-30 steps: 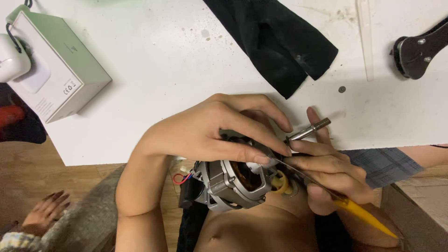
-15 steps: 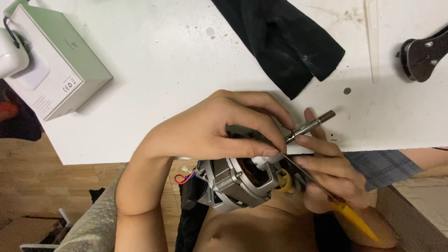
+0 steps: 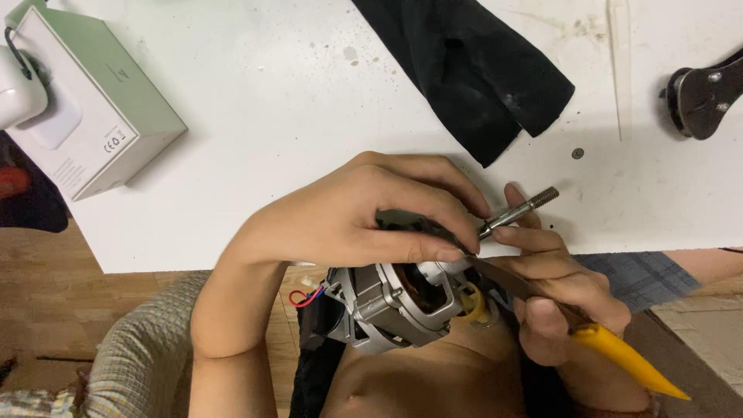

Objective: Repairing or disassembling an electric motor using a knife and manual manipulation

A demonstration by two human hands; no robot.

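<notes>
Low in the middle of the frame, the left hand [image 3: 364, 213] clamps an electric motor [image 3: 395, 298] against the lap; the right hand [image 3: 561, 298] grips a yellow-handled tool [image 3: 619, 352] with its blade at the shaft [image 3: 518, 210]; a slip could nick the thumb close beside it; above, the white table [image 3: 255, 116] edge crowds the shaft, with black cloth [image 3: 472, 73] and a green box [image 3: 93, 101] beyond

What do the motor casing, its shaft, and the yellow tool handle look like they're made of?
Motor casing: dull grey cast metal, likely aluminium, matte sheen.
Shaft: bright steel by its shine, with a threaded tip.
Yellow tool handle: smooth glossy plastic, probably.
</notes>
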